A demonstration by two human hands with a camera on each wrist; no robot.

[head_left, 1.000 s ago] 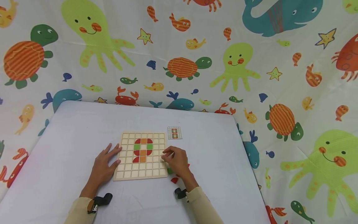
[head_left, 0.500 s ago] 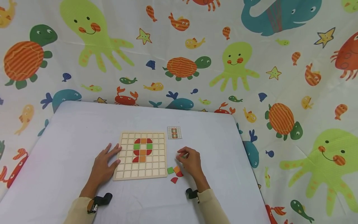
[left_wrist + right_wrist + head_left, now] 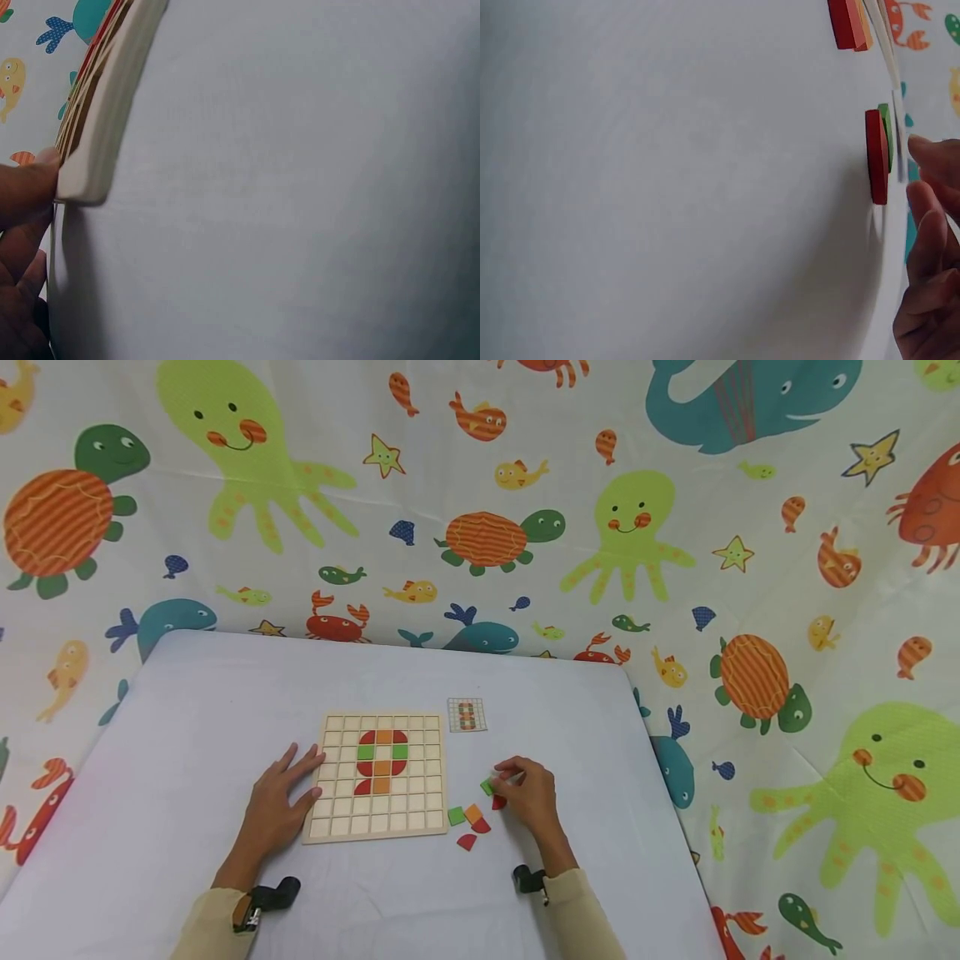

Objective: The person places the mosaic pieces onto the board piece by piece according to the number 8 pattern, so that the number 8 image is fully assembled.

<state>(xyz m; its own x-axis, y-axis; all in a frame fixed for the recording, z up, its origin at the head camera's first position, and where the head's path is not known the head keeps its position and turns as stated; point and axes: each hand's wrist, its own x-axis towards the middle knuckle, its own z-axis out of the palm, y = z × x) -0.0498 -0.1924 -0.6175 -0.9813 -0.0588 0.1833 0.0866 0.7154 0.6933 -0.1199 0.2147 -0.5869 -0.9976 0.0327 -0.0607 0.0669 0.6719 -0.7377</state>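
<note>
A square wooden grid board [image 3: 420, 827] lies on the table. Set in it is a pattern of red rounded pieces, orange squares [image 3: 381, 785] and green squares [image 3: 400, 751]. My left hand [image 3: 277, 806] rests with spread fingers against the board's left edge; the left wrist view shows a digit touching its corner [image 3: 86, 176]. Right of the board, my right hand [image 3: 531, 797] hovers over a green piece [image 3: 487, 787] and a red piece [image 3: 498, 802]. In the right wrist view its bent thumb and finger show a gap with nothing visible between, apart from the red piece [image 3: 876, 157].
By the board's lower right corner lie a loose green square [image 3: 457, 816], an orange square [image 3: 472, 813] and two red pieces [image 3: 467, 842]. A small pattern card [image 3: 467, 716] lies past the board's upper right corner. A printed sea-animal cloth [image 3: 450, 468] hangs behind the white table [image 3: 225, 693].
My right hand has moved right, from the board's right edge to above the loose pieces, uncovering several of them. The left hand stays at the board's edge.
</note>
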